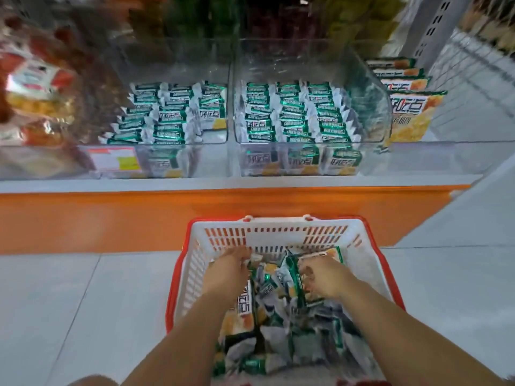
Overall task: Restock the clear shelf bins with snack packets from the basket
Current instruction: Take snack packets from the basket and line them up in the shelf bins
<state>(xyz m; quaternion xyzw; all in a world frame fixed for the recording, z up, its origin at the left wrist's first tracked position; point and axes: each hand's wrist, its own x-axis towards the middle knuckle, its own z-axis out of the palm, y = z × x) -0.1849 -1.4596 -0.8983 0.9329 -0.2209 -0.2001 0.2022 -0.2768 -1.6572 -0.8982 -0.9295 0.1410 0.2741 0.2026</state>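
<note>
— Where are we?
— Both hands are down in the basket [278, 228]. Our right hand [323, 277] curls its grip round snack packets [271, 288]. Our left hand [231, 264] digs among them, and we cannot tell its grip.
— Why both?
— Probably to gather a bunch for the clear bins [370, 87], half-filled above.

Basket [274, 236] on floor [55, 302] before shelf [223, 183], packets [278, 330] inside. On shelf: left bin [172, 65] beside right bin [370, 87], boxes [409, 115] further right.
</note>
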